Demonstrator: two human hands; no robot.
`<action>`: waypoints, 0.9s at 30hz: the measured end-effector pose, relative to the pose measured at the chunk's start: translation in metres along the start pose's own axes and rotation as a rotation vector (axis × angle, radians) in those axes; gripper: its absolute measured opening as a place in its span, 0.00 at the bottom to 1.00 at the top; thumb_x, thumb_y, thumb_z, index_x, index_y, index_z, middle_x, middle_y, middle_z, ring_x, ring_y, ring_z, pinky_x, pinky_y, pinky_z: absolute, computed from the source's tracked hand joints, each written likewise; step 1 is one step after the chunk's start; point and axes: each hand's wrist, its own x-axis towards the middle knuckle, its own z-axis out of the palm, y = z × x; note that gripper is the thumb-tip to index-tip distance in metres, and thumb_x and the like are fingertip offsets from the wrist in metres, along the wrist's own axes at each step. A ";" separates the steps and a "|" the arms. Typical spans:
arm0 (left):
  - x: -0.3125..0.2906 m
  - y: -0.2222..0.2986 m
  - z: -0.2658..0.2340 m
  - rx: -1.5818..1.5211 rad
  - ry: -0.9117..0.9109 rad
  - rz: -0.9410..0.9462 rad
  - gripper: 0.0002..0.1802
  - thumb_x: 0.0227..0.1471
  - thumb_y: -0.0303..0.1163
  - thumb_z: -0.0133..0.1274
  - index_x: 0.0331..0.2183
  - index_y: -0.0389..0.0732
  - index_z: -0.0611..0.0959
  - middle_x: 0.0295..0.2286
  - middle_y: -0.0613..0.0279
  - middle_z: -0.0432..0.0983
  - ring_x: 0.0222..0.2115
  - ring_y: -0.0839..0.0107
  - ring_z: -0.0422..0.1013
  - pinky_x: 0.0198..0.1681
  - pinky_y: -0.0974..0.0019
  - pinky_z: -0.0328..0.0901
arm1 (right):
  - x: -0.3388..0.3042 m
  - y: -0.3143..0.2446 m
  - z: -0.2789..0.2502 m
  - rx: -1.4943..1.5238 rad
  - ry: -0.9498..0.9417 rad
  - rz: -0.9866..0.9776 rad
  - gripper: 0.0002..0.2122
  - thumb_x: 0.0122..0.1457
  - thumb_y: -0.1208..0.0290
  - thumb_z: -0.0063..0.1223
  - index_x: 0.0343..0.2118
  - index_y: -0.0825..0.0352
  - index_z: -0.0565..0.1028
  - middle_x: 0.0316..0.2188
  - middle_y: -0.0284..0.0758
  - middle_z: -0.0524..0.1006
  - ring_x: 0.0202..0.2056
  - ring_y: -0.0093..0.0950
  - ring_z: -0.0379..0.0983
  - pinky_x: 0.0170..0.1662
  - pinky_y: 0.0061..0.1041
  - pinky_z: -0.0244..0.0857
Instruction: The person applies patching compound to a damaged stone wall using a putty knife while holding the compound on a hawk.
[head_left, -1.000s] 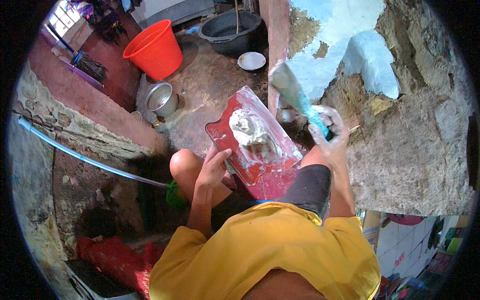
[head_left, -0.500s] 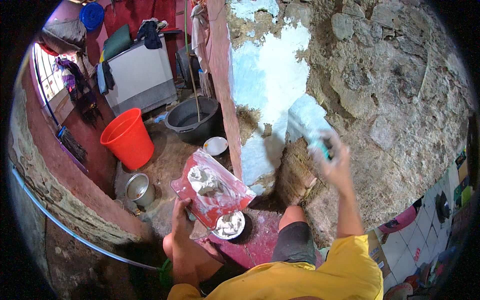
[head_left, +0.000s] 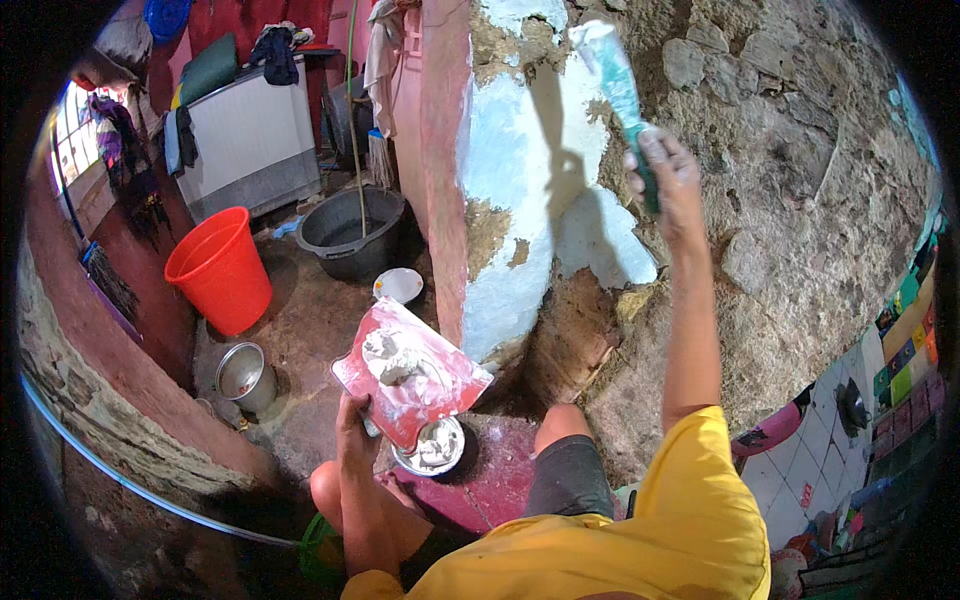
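Putty knife [head_left: 624,92]: higher in front of the patchy wall [head_left: 505,155] than half a second ago, blade [head_left: 598,46] uppermost. Clasped low in right hand [head_left: 668,182], snugly wrapped. Well below: red board [head_left: 405,426], white paste [head_left: 388,358] on top, edge pinched in left hand [head_left: 353,428].

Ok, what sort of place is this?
Probably a utility or washing area of a home: there's a red bucket, a black tub and a patchily coated wall.

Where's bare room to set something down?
Floor between red bucket, metal pot and red board; also maroon slab between paste bowl and right knee. Crowded: around white plate, near black tub; the bowl is partly overlapped by the board.
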 end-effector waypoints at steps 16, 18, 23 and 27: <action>-0.009 0.009 -0.031 0.043 0.034 0.058 0.19 0.47 0.27 0.44 0.44 0.36 0.68 0.38 0.59 0.71 0.36 0.69 0.71 0.40 0.66 0.68 | 0.008 0.097 0.063 0.354 0.155 -0.019 0.11 0.56 0.66 0.53 0.38 0.63 0.67 0.19 0.34 0.74 0.14 0.17 0.63 0.15 0.15 0.56; -0.011 0.009 -0.022 0.051 0.031 0.059 0.19 0.47 0.27 0.43 0.44 0.36 0.69 0.38 0.59 0.71 0.36 0.70 0.71 0.39 0.67 0.68 | 0.011 0.099 0.064 0.370 0.141 -0.034 0.11 0.56 0.67 0.52 0.39 0.64 0.67 0.19 0.34 0.74 0.14 0.17 0.63 0.15 0.15 0.56; -0.014 0.010 -0.017 0.106 0.053 0.078 0.19 0.47 0.27 0.43 0.44 0.37 0.69 0.37 0.60 0.72 0.35 0.70 0.71 0.39 0.67 0.67 | 0.008 0.098 0.072 0.322 0.168 -0.018 0.08 0.57 0.67 0.51 0.36 0.63 0.66 0.20 0.33 0.73 0.15 0.17 0.64 0.16 0.15 0.57; -0.018 0.012 -0.011 0.143 0.094 0.070 0.19 0.47 0.28 0.43 0.44 0.37 0.68 0.37 0.60 0.72 0.35 0.71 0.71 0.39 0.68 0.67 | -0.002 0.102 0.072 0.315 0.168 0.019 0.09 0.57 0.66 0.51 0.35 0.64 0.66 0.19 0.33 0.72 0.15 0.17 0.64 0.16 0.15 0.57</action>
